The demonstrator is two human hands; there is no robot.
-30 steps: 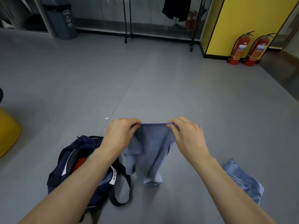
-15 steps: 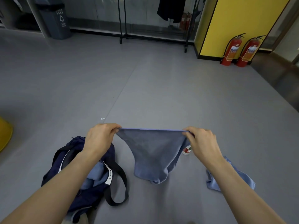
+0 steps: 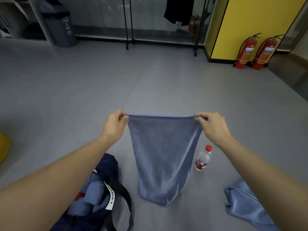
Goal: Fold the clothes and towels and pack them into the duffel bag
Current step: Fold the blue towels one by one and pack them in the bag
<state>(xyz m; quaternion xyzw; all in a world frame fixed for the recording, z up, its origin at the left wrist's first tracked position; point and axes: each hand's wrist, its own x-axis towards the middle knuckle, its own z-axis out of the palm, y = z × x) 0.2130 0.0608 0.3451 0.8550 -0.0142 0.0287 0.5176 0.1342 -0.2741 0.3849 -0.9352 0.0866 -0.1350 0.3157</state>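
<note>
A blue towel (image 3: 164,157) hangs spread out in front of me, its top edge stretched level. My left hand (image 3: 114,125) pinches the top left corner and my right hand (image 3: 211,125) pinches the top right corner. The towel's lower end reaches down close to the grey floor. A navy duffel bag (image 3: 106,170) lies open at the lower left, partly hidden by my left forearm, with folded blue cloth (image 3: 95,194) and something red inside. Another light blue cloth (image 3: 245,204) lies crumpled on the floor at the lower right.
A water bottle (image 3: 202,160) with a red cap stands on the floor right of the towel. Two red fire extinguishers (image 3: 256,50) stand by a yellow wall. A black clothes rack (image 3: 160,40) and a grey bin (image 3: 60,25) are at the back. A yellow object (image 3: 4,148) sits far left.
My hands moved apart along the towel's top edge, spreading the bunched towel flat and wide. The bottle, hidden before, now shows beside it.
</note>
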